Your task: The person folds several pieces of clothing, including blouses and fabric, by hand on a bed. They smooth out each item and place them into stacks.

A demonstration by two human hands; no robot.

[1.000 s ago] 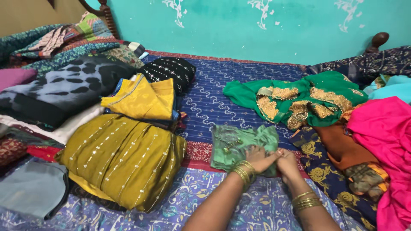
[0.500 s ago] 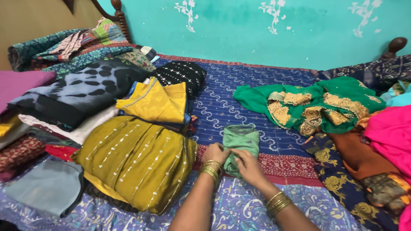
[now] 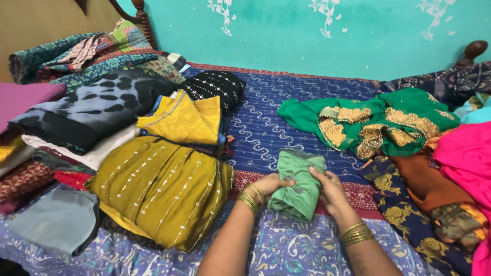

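Green cloth, folded into a small thick bundle (image 3: 298, 185), sits between both hands just above the blue patterned bedspread (image 3: 266, 128), near the front middle of the bed. The left hand (image 3: 272, 185) grips the bundle's left edge, fingers curled onto the fabric, with gold bangles at the wrist. The right hand (image 3: 331, 191) closes on the bundle's right side, fingers pressed against the fold, and it too wears gold bangles. Just to the left of the bundle lies a folded mustard-yellow garment with pale dotted stripes (image 3: 161, 186), and behind that a brighter yellow folded piece (image 3: 184, 120) rests on a stack. A black cloth with white dots (image 3: 215, 87) lies further back. To the right, well apart from the hands, a green garment with gold embroidery (image 3: 373, 122) is spread loosely, beside a bright pink cloth (image 3: 468, 158) at the right edge. A turquoise wall (image 3: 307, 36) rises behind the bed.
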